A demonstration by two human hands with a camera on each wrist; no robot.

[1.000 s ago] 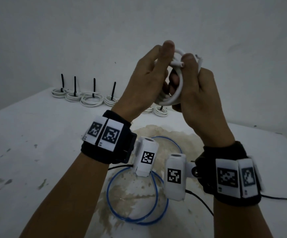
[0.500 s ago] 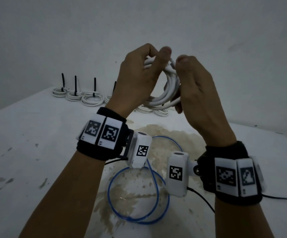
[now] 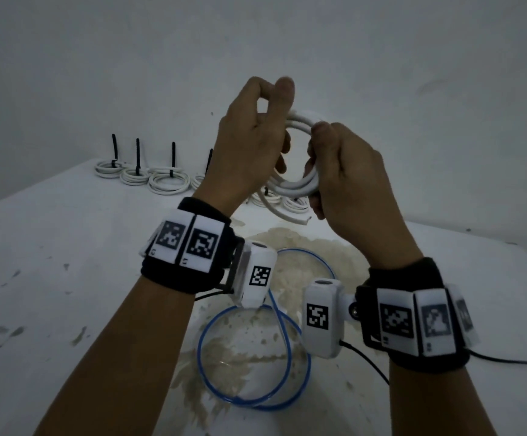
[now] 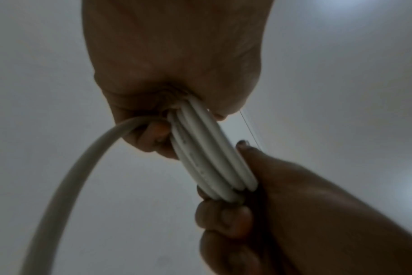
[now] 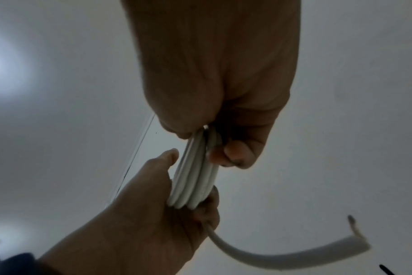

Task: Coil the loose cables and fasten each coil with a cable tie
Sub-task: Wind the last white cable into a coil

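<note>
While both hands held the white coil (image 3: 300, 184) up off the table (image 3: 67, 247), the left hand (image 3: 249, 146) and right hand (image 3: 344, 177) each curled round its bundled turns, a short tail (image 3: 287, 215) hanging below the grip. Beyond it lay tied coils (image 3: 167, 180); beneath it, a blue cable (image 3: 255, 357) lay untied. Judging by this, the work was well along.

Both arms raised, left hand (image 3: 252, 143) and right hand (image 3: 347, 171) curled, gripping side by side
</note>
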